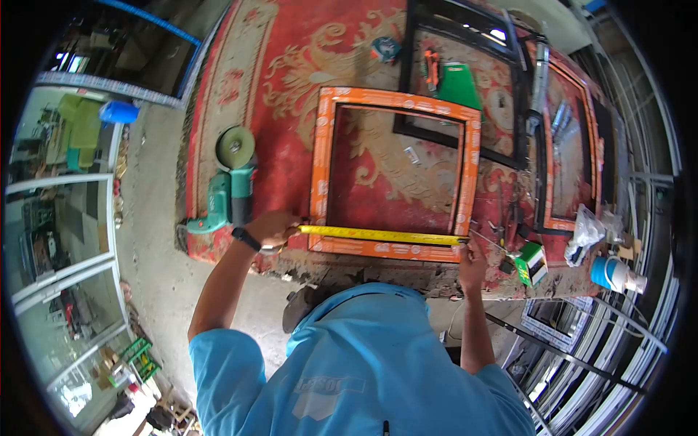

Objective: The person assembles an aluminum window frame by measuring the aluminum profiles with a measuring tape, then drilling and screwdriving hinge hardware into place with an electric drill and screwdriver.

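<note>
A yellow measuring tape [378, 234] stretches across the lower rail of a rectangular frame [325, 167] covered in orange film. At its left end, my left hand [275, 228], with a black band on the wrist, is closed on the tape beside the frame's lower left corner. My right hand [472, 265] pinches the other end by the lower right corner. Whatever else lies inside either grip is hidden. The frame lies flat on a red patterned carpet [283, 167]. Left of it, near my left hand, rests a green power tool [218, 200] next to a round grinding disc [236, 147].
A black frame [407, 73] lies partly under the orange one, with a green piece [458, 86] and orange-handled tool [432, 69] inside. Another orange-edged frame [596, 138] lies right. Near my right hand stand a green box [531, 264] and a white-and-blue container [609, 273].
</note>
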`<state>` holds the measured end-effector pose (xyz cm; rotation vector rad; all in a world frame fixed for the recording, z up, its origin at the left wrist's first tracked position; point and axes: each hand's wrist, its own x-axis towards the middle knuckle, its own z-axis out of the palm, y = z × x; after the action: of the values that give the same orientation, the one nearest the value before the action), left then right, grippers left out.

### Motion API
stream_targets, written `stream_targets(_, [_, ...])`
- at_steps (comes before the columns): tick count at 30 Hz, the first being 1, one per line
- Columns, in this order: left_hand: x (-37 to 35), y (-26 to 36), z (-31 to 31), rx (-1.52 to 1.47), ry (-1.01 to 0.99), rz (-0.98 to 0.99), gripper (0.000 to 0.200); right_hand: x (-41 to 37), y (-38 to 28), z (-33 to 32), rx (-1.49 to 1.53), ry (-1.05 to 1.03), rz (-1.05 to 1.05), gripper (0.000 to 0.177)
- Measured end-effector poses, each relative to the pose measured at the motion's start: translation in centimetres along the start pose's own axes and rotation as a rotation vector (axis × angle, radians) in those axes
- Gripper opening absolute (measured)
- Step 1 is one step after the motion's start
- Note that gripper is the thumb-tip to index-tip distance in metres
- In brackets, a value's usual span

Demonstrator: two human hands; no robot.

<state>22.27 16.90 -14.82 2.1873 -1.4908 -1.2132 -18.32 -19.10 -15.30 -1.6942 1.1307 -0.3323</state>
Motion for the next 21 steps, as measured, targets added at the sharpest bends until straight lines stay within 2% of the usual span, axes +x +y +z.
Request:
stream_targets(3, [0.5,1.1,0.0,-0.014,-0.019,-0.024,0.022,0.5,1.8,0.3,0.107,0.016,-0.088,0.043])
stream_targets(4, [0.4,1.4,-0.2,-0.018,-0.022,-0.041,0.023,0.5,1.5,0.3,0.107,0.003,-0.028,0.044])
stream_targets(7, [0.2,1.9,-0.7,-0.089,-0.024,-0.065,0.025,0.1,-0.8,0.6,0.271,0.052,-0.032,0.047])
stream_targets(8, [0.1,0.6,0.3,-0.1,0.066,0.028,0.024,1.0,1.7,0.6,0.327,0.113,-0.023,0.05])
stream_targets(11, [-0.5,1.4,-0.6,-0.18,0.031,-0.035,0.022,2.1,1.0,-0.2,0.498,0.12,0.258,0.061])
stream_targets(12, [-0.9,2.0,-1.2,-0.215,0.016,-0.057,0.023,2.5,0.2,-0.1,0.556,0.075,0.29,0.069])
stream_targets(15, [-1.7,3.4,-2.6,-0.318,-0.029,-0.131,0.024,3.5,-2.1,0.4,0.782,0.071,0.282,0.066])
stream_targets(16, [-2.0,3.4,-2.7,-0.351,-0.039,-0.163,0.025,4.3,-1.1,0.0,0.756,0.069,0.373,0.059])
stream_targets(19, [-2.9,3.6,-2.9,-0.506,-0.012,-0.249,0.027,4.7,-2.9,0.1,0.454,0.047,0.389,0.054])
stream_targets(21, [-3.4,2.8,-2.2,-0.662,0.077,-0.247,0.028,4.9,-2.8,0.7,0.295,0.107,0.274,0.052])
